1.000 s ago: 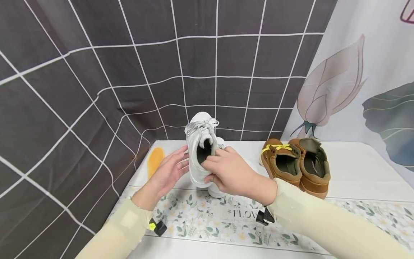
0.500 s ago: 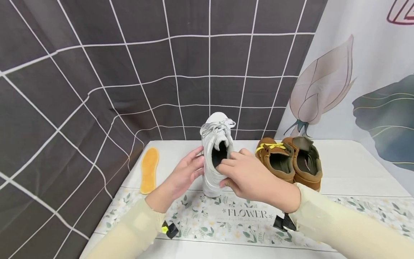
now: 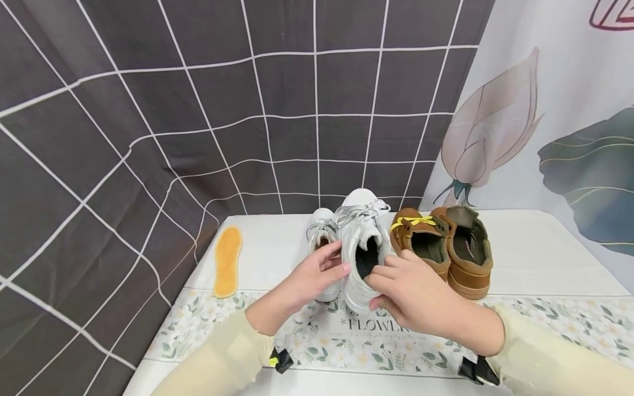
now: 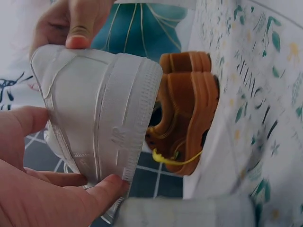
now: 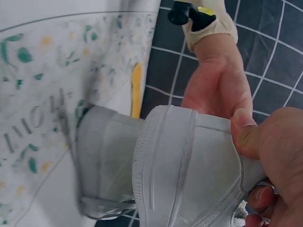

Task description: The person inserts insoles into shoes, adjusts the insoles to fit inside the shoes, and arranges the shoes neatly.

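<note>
A white lace-up sneaker is held up off the table, toe pointing away from me. My right hand pinches its collar near the heel, thumb outside and fingers inside the opening. My left hand touches the left side of the shoe; in the left wrist view its fairly straight fingers lie against the upper and sole edge. A second white sneaker stands on the table just left of the held one, partly hidden by my left hand. The right wrist view shows this other sneaker below the raised one.
A yellow-orange insole lies at the left of the table. Two brown shoes, one with yellow laces and one beside it, stand to the right. A dark gridded curtain hangs behind.
Both hands and the held sneaker have moved right and lower. The standing sneaker, hidden half a second ago, now shows on the left. More of the insole shows than a second ago.
</note>
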{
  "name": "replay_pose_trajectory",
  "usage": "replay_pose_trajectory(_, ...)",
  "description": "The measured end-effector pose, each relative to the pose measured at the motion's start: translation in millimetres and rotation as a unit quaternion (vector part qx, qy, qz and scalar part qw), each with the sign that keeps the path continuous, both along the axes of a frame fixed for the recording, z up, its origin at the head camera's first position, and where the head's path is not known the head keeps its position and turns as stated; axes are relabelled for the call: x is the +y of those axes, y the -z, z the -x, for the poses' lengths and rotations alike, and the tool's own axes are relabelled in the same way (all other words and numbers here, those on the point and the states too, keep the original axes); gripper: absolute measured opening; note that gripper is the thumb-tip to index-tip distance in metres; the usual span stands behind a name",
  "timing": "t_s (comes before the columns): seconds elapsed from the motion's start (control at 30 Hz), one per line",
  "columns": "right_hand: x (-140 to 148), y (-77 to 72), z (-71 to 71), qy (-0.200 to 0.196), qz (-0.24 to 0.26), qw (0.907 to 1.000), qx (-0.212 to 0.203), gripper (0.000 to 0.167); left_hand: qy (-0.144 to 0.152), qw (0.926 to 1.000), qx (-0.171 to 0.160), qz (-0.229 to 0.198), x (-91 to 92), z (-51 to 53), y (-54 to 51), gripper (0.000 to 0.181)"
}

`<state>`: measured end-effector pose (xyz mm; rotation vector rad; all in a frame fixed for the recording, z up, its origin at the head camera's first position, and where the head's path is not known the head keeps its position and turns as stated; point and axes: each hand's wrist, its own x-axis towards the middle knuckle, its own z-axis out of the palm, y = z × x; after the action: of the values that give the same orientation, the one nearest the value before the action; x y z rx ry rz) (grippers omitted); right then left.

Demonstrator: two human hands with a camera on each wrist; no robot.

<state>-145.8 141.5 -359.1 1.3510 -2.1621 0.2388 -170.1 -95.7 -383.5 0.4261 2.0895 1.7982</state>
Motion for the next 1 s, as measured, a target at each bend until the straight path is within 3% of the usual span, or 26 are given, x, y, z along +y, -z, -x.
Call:
replay_pose_trajectory(0.37,14,30.8,-1.8,0.008,-0.01,0.9995,-0.03,0.025,0.004,0.9993,-0.031,0.019,18.9,-10.1,22.0,0.069)
replay_pose_trajectory(0.6,16,55.3,-1.6,0.012,-0.029,0.9985,-0.046,0.023,0.004,0.9965,-0.024,0.081,25.0,-19.1,37.3,0.076)
replay_pose_trajectory(0.8,14,70.1,-0.3,0.009,-0.032,0.9951,-0.093,0.021,-0.006,0.9956,-0.032,0.088,27.0,-21.4,49.2,0.076)
replay_pose_trajectory(1.0,11,80.9,6.0,-0.026,-0.022,0.9899,-0.138,0.02,-0.018,0.9959,-0.041,0.079,25.6,-20.8,59.9,0.079)
